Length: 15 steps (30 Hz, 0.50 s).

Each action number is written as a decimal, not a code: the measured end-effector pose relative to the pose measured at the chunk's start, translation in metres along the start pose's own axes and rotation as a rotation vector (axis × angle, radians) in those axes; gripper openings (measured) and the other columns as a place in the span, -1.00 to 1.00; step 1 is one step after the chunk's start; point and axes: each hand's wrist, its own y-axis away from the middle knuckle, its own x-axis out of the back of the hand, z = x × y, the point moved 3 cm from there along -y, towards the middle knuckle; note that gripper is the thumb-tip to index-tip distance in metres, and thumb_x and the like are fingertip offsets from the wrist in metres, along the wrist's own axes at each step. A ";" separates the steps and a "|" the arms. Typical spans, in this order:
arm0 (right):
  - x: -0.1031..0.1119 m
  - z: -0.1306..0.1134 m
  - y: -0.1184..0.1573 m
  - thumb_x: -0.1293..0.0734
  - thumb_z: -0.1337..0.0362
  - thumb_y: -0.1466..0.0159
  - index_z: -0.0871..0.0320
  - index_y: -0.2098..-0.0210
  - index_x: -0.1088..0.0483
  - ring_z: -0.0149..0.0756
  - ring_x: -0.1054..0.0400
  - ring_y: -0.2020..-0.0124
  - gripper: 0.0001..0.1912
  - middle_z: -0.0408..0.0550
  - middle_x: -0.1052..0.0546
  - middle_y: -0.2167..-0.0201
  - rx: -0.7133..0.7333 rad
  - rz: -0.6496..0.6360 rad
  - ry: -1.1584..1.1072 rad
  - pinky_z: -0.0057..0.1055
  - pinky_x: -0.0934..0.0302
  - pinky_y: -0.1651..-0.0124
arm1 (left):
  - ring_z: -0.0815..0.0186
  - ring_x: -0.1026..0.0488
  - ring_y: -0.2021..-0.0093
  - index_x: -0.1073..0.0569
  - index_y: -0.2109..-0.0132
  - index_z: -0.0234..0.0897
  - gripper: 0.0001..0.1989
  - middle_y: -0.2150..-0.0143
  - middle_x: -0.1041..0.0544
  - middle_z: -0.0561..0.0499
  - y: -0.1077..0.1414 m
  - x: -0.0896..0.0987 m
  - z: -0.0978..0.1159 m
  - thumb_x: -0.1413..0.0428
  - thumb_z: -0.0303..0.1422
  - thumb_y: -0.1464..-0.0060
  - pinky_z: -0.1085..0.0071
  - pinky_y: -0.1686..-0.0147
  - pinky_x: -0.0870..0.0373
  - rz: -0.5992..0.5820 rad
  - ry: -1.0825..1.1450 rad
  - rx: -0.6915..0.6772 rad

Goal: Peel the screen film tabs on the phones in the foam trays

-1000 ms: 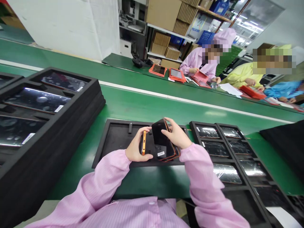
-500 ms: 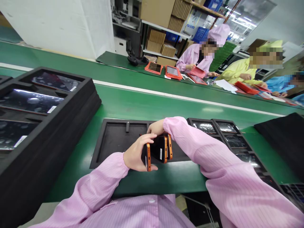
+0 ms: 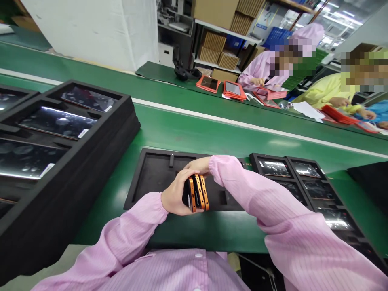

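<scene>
Three orange-edged phones (image 3: 199,193) stand on edge, close together, between my hands. My left hand (image 3: 177,196) wraps around them from the left, its fingers over the top and its thumb beneath. Behind their far ends is my right hand (image 3: 198,165), closed against the same stack, its fingertips largely hidden. Directly below and behind the phones lies a black foam tray (image 3: 154,171) with shallow recesses, partly covered by my hands and right sleeve.
At left rises a tall stack of black foam trays (image 3: 121,117) holding dark-screened phones. More phone trays (image 3: 286,161) lie at right. Across the green bench (image 3: 188,129), co-workers (image 3: 266,68) sit by red-edged items (image 3: 234,89).
The phones, spread apart before, are now gathered together in my left hand. My right hand remains at their far ends. The whole view has shifted slightly.
</scene>
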 end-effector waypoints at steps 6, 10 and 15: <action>0.000 0.031 0.037 -0.21 0.22 -0.30 0.13 -0.08 -0.36 -0.24 -0.52 0.48 -0.62 -0.01 -0.60 0.35 -0.224 -0.359 -0.187 -0.29 -0.45 0.42 | -0.09 -0.32 -0.10 0.13 -0.40 -0.28 0.13 -0.13 -0.24 -0.33 0.007 0.003 -0.003 -0.32 -0.26 0.22 -0.03 -0.04 -0.37 0.046 0.096 0.046; 0.006 0.057 0.056 -0.34 0.14 -0.21 0.07 -0.30 -0.11 -0.11 -0.50 0.07 -0.30 0.07 -0.50 -0.02 0.103 -0.375 -0.142 -0.09 -0.44 0.06 | -0.05 -0.34 -0.10 0.13 -0.40 -0.22 0.09 -0.16 -0.24 -0.31 0.008 0.005 -0.005 -0.30 -0.29 0.19 -0.01 -0.06 -0.38 0.055 0.157 0.117; -0.009 0.052 0.067 -0.59 0.17 0.09 0.11 -0.36 0.03 0.08 -0.09 -0.32 0.15 0.19 -0.19 -0.29 0.595 -0.136 0.169 0.03 -0.08 -0.32 | -0.08 -0.31 -0.18 0.10 -0.40 -0.25 0.05 -0.21 -0.25 -0.31 0.007 0.006 -0.006 -0.28 -0.23 0.12 -0.03 -0.17 -0.32 0.059 0.209 0.129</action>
